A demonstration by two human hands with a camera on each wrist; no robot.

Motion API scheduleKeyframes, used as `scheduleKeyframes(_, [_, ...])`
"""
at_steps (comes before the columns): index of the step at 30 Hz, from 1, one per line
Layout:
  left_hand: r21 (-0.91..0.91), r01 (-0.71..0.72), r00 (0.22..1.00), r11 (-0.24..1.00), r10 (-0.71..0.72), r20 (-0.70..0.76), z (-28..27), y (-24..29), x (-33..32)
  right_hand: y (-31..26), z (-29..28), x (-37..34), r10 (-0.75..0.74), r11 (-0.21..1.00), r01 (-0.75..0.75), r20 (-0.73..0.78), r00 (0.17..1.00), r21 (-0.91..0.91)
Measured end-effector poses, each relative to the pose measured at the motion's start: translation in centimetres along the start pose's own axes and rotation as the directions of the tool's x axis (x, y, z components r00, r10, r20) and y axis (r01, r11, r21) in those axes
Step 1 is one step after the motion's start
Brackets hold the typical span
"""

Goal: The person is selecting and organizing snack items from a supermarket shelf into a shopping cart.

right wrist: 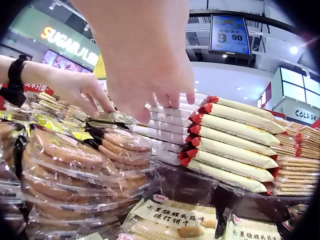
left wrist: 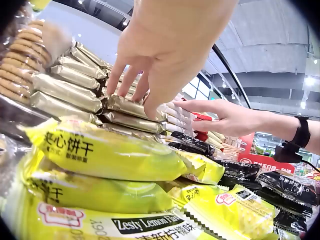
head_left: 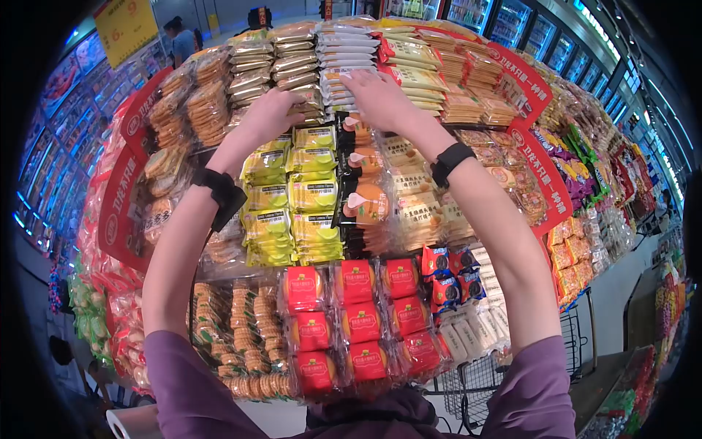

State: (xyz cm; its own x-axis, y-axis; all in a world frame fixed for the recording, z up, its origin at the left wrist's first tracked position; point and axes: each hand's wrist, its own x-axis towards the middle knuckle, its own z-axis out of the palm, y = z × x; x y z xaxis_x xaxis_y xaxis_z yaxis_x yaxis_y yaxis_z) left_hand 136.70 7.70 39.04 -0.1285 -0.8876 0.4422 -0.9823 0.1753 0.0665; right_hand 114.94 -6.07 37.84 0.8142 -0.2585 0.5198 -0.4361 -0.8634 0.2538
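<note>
My left hand point(head_left: 267, 117) reaches to the back of the display, over a stack of gold-wrapped biscuit packs point(left wrist: 132, 106). Its fingertips touch the top packs, and the thumb lies apart from the fingers near one end. Beside it, my right hand point(head_left: 380, 101) rests on the neighbouring stack of white-wrapped packs point(head_left: 349, 56). In the right wrist view its fingers point(right wrist: 170, 100) point down onto the white packs, with the thumb spread to the left. Neither hand has a pack lifted off its stack.
Yellow lemon biscuit packs point(head_left: 314, 164) and black-and-orange packs point(head_left: 363, 205) lie in front of the hands. Cream packs with red ends point(right wrist: 235, 145) stand right of the white ones. Red square packs point(head_left: 358, 318) fill the front. Red signboards point(head_left: 121, 212) border the sides.
</note>
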Motion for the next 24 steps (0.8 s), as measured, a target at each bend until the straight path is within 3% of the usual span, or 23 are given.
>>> scheduleKeyframes(3, [0.025,0.044,0.998,0.999,-0.043,-0.048,1.6,0.3,0.7,-0.2,-0.8,0.1,0.013,1.0,-0.013,0.068,0.998,0.002])
scheduleKeyframes(4, [0.003,0.08,0.996,0.997,-0.079,-0.045,1.5,0.5,0.8,0.2,-0.9,0.2,-0.015,0.999,0.015,-0.014,1.0,0.049])
scheduleKeyframes(7, [-0.05,0.148,0.986,0.988,-0.152,-0.074,0.6,1.2,1.0,2.4,-2.4,-0.6,0.126,0.98,-0.094,-0.185,0.975,0.174])
scheduleKeyframes(8, [0.057,0.066,0.975,0.996,-0.053,-0.215,1.0,0.6,0.9,3.4,-3.0,-1.1,0.204,0.968,-0.159,-0.24,0.949,0.195])
scheduleKeyframes(11, [0.064,0.156,0.974,0.986,-0.142,-0.179,-0.6,-0.7,1.7,8.7,-1.7,-3.5,0.478,0.878,-0.459,-0.285,0.831,0.136])
scheduleKeyframes(14, [0.153,0.105,0.958,0.983,-0.059,-0.279,-0.3,-2.6,2.6,10.0,-3.4,-5.5,0.715,0.638,-0.652,0.0,0.699,0.409])
scheduleKeyframes(17, [0.277,0.044,0.968,0.96,0.028,-0.25,-0.2,-3.9,3.9,10.4,-3.1,-6.8,0.579,0.704,-0.537,0.062,0.813,0.464])
scheduleKeyframes(18, [0.313,0.033,0.979,0.949,0.033,-0.202,0.0,-4.3,4.3,10.5,-2.6,-7.0,0.474,0.8,-0.431,0.0,0.88,0.417])
scheduleKeyframes(20, [0.34,0.021,0.995,0.94,0.015,-0.103,0.3,-5.0,5.3,10.6,-1.5,-6.7,0.423,0.849,-0.387,-0.025,0.906,0.36])
scheduleKeyframes(24, [0.316,0.114,0.991,0.942,-0.085,-0.104,0.4,-4.8,5.8,11.1,1.1,-6.2,0.402,0.868,-0.351,-0.084,0.912,0.351])
